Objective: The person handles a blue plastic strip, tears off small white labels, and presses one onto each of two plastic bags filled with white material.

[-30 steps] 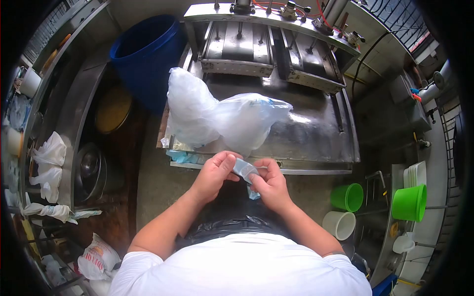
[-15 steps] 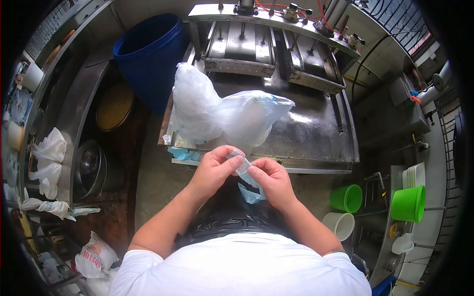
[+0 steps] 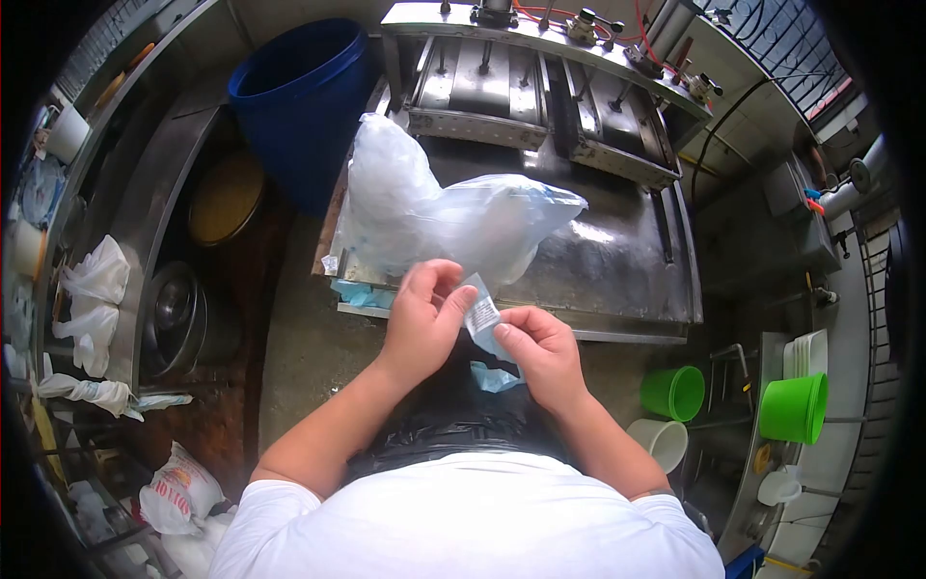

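One printed pale-blue plastic strip (image 3: pixel 481 315) sits pinched in my right hand (image 3: pixel 546 353) near the metal worktable (image 3: pixel 627 280), left hand (image 3: pixel 422 314) half-curled beside it, grip unclear; I judge this a handling step, next needing a steady right pinch.

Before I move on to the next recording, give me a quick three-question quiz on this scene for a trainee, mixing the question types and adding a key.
1. Multiple choice: what does the right hand pinch?
A) a bright-green round plastic bucket
B) a thin pale-blue plastic strip with dark printed marks
C) a thin red flexible hose

2. True or false: the tall blue plastic barrel is lying on its side.

3. Fill in the material: the bulging translucent plastic bagging rests on a broad, shiny ____ table.

Key: 1. B; 2. false; 3. metal
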A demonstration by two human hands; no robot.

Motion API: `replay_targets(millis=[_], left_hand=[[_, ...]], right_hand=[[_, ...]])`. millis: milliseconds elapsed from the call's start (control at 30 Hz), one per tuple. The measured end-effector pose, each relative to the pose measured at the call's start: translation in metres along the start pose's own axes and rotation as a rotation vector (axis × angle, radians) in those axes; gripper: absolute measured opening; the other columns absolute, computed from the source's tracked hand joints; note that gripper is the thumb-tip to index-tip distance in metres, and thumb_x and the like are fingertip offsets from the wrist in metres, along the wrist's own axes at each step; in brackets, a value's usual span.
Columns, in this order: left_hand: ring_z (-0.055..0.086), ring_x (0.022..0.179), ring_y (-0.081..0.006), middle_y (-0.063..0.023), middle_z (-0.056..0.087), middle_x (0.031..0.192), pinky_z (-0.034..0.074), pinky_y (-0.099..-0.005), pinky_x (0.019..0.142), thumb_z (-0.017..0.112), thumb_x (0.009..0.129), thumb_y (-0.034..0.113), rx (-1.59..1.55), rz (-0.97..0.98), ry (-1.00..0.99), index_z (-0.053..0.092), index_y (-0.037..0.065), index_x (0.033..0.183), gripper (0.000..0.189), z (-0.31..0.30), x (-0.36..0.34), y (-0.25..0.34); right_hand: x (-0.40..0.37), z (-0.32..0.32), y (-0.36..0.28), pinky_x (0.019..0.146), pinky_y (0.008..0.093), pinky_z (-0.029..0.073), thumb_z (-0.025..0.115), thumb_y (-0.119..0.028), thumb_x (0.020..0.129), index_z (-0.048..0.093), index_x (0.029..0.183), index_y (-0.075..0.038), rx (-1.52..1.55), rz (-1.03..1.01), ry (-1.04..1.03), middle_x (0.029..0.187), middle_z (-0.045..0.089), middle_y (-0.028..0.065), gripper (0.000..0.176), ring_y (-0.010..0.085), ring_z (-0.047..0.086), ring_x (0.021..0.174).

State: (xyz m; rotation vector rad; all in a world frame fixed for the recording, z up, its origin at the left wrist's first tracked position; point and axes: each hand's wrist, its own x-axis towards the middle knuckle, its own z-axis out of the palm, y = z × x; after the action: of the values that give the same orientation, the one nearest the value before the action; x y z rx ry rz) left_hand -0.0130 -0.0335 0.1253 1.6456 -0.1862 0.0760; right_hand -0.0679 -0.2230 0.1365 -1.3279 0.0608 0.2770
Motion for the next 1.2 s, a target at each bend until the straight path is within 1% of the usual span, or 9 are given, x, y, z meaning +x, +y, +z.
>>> replay_targets(millis=[33,67,100,167,300,400,500,1067,1200], left_hand=[[0.063,0.084,-0.0215,-0.0064,0.066,0.092,0.051,-0.0341,0.080,0.075,0.096,0.008,0.383,0.336,0.197,0.068,0.002,0.102,0.011,0.001,-0.001,0.002],[0.063,0.083,-0.0316,-0.0125,0.065,0.094,0.052,-0.0395,0.080,0.078,0.089,0.003,0.506,0.503,0.221,0.067,0.002,0.101,0.017,-0.005,-0.002,0.005],[0.063,0.083,-0.0316,-0.0125,0.065,0.094,0.052,-0.0395,0.080,0.078,0.089,0.003,0.505,0.504,0.220,0.067,0.002,0.101,0.017,-0.006,-0.003,0.012],[0.064,0.084,-0.0328,-0.0137,0.067,0.096,0.053,-0.0410,0.077,0.078,0.089,0.001,0.479,0.628,0.016,0.067,0.002,0.104,0.019,-0.008,-0.010,0.026],[0.067,0.089,-0.0335,-0.0151,0.069,0.101,0.055,-0.0420,0.078,0.078,0.088,0.000,0.416,0.617,-0.074,0.068,0.001,0.110,0.025,-0.002,-0.012,0.026],[0.068,0.092,-0.0340,-0.0155,0.071,0.105,0.056,-0.0419,0.081,0.080,0.087,0.001,0.411,0.601,-0.121,0.069,0.001,0.112,0.027,-0.007,-0.011,0.027],[0.069,0.092,-0.0339,-0.0155,0.072,0.105,0.057,-0.0412,0.081,0.081,0.086,0.002,0.412,0.601,-0.140,0.070,0.001,0.111,0.027,-0.008,-0.011,0.025],[0.072,0.084,-0.0277,-0.0140,0.076,0.097,0.058,-0.0352,0.075,0.076,0.092,0.001,0.289,0.480,-0.179,0.074,0.000,0.103,0.012,-0.003,-0.015,0.019],[0.070,0.078,-0.0229,-0.0130,0.074,0.093,0.055,-0.0325,0.071,0.074,0.096,0.004,0.260,0.360,-0.138,0.073,0.000,0.103,0.009,-0.003,-0.017,0.017]], right_hand=[[0.001,0.001,-0.002,0.078,0.0223,0.050,0.068,-0.011,0.104,0.072,0.116,0.002,-0.024,-0.024,0.046,0.100,0.072,-0.0008,0.019,0.0044,0.061,0.088],[0.002,0.002,-0.003,0.079,0.0225,0.050,0.068,-0.011,0.104,0.072,0.116,0.003,-0.048,-0.048,0.094,0.100,0.072,-0.0004,0.019,0.0045,0.062,0.089],[0.003,0.004,-0.005,0.079,0.0225,0.050,0.068,-0.011,0.104,0.072,0.116,0.003,-0.048,-0.050,0.096,0.100,0.072,-0.0004,0.019,0.0045,0.062,0.089],[0.003,0.006,-0.007,0.080,0.0222,0.050,0.067,-0.011,0.105,0.073,0.118,0.002,-0.047,-0.098,0.143,0.101,0.073,-0.0005,0.019,0.0046,0.062,0.089],[0.003,0.007,-0.004,0.082,0.0233,0.051,0.065,-0.008,0.105,0.073,0.118,0.003,-0.117,-0.115,0.105,0.103,0.073,0.0009,0.019,0.0064,0.063,0.091],[0.002,0.008,-0.009,0.085,0.0271,0.052,0.062,-0.001,0.102,0.071,0.118,0.004,-0.337,-0.284,0.037,0.106,0.070,0.0066,0.019,0.0132,0.065,0.096],[0.002,0.006,-0.008,0.085,0.0274,0.052,0.064,0.000,0.101,0.072,0.116,0.003,-0.358,-0.355,0.033,0.104,0.071,0.0074,0.017,0.0146,0.066,0.094],[-0.005,0.003,-0.006,0.075,0.0304,0.053,0.069,0.000,0.097,0.072,0.108,0.004,-0.520,-0.491,0.098,0.094,0.070,0.0108,0.012,0.0197,0.066,0.083],[-0.009,0.004,-0.008,0.074,0.0302,0.052,0.068,-0.002,0.097,0.072,0.106,0.003,-0.546,-0.454,0.122,0.093,0.070,0.0114,0.011,0.0196,0.066,0.082]])
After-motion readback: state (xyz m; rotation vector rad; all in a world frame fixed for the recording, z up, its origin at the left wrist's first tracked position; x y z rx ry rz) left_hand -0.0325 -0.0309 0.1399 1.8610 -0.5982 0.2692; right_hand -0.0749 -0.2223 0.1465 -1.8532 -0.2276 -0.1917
